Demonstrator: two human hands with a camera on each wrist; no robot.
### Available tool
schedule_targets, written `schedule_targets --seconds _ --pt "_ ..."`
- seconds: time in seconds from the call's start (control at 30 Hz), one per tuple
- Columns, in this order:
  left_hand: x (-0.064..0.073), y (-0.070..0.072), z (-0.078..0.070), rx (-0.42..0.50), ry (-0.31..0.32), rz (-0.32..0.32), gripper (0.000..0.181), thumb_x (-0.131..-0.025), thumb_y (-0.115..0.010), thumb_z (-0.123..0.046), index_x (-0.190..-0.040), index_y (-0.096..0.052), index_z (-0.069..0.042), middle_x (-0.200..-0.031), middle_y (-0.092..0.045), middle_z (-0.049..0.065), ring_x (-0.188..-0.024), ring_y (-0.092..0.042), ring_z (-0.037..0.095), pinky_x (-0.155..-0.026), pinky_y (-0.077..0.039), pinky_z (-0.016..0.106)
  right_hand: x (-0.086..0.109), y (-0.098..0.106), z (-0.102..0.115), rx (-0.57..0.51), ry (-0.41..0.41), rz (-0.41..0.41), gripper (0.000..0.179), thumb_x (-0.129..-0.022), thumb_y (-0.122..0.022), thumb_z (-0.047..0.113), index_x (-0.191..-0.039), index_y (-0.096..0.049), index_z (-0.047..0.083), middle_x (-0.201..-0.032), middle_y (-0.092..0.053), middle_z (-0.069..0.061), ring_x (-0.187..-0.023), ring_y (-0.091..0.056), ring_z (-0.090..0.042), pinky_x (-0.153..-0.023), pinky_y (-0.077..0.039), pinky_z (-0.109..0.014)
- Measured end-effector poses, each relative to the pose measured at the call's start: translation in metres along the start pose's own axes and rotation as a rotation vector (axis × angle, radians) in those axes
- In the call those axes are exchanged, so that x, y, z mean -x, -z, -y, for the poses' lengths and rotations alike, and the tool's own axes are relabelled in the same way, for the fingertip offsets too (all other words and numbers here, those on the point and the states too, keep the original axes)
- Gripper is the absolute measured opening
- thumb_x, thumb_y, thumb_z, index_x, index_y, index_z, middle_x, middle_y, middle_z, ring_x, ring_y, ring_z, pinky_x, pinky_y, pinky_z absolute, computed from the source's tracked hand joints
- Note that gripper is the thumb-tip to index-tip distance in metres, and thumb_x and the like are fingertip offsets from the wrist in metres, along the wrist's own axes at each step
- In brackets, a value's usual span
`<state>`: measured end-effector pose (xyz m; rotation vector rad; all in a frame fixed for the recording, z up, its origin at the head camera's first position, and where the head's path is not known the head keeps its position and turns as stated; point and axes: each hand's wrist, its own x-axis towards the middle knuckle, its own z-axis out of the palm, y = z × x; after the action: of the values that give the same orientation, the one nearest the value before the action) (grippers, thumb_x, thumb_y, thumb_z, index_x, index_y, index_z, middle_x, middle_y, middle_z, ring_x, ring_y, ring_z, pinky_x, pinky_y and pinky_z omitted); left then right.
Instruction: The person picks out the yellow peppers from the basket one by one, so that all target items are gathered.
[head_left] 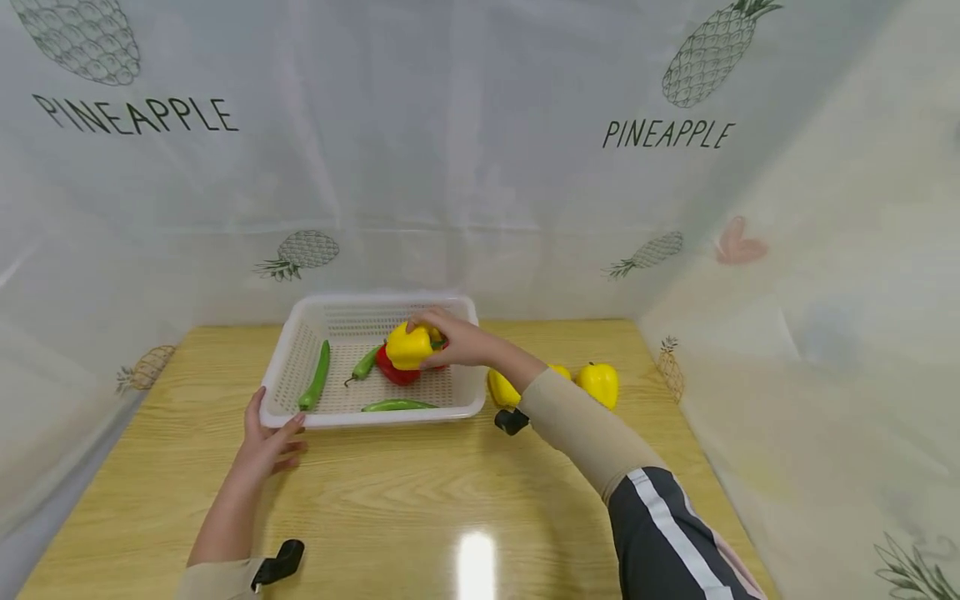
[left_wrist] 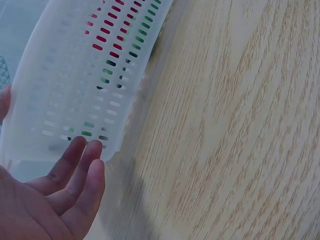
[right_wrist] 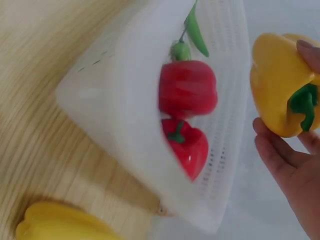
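Note:
Over the right part of a white plastic basket (head_left: 337, 419), my right hand (head_left: 456, 340) holds a yellow bell pepper (head_left: 408, 347) between thumb and fingers. The right wrist view shows this pepper's green stem and the hand (right_wrist: 300, 170) around its side. Two red bell peppers (right_wrist: 187, 89) lie in the basket beneath it. Several green chili peppers (head_left: 318, 379) lie there too, one of them along the left side. At the basket's near left corner, my left hand (head_left: 266, 442) holds the rim, its fingers (left_wrist: 75, 175) against the perforated wall.
To the right of the basket stand several yellow bell peppers (head_left: 597, 384), partly hidden by my right sleeve (head_left: 592, 433). All of it rests on a wooden table (head_left: 390, 483). A pale sheet printed with pineapples (head_left: 480, 167) hangs behind the table.

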<state>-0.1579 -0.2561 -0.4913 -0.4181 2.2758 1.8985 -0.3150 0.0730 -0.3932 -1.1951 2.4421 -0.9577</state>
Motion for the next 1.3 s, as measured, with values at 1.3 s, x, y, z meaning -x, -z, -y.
schedule_targets --seconds 1.3 --pt "-0.001 0.003 -0.002 0.001 -0.004 0.063 0.098 -0.100 -0.056 -0.035 -0.147 0.030 -0.037 -0.095 -0.061 -0.011 -0.076 -0.067 0.011 -0.066 -0.055 0.031 0.188 0.052 -0.046 -0.038 -0.236 -0.257 0.062 -0.077 -0.083 0.015 -0.131 -0.051 0.017 -0.135 -0.045 -0.008 -0.118 -0.045 -0.029 -0.094 -0.042 -0.051"
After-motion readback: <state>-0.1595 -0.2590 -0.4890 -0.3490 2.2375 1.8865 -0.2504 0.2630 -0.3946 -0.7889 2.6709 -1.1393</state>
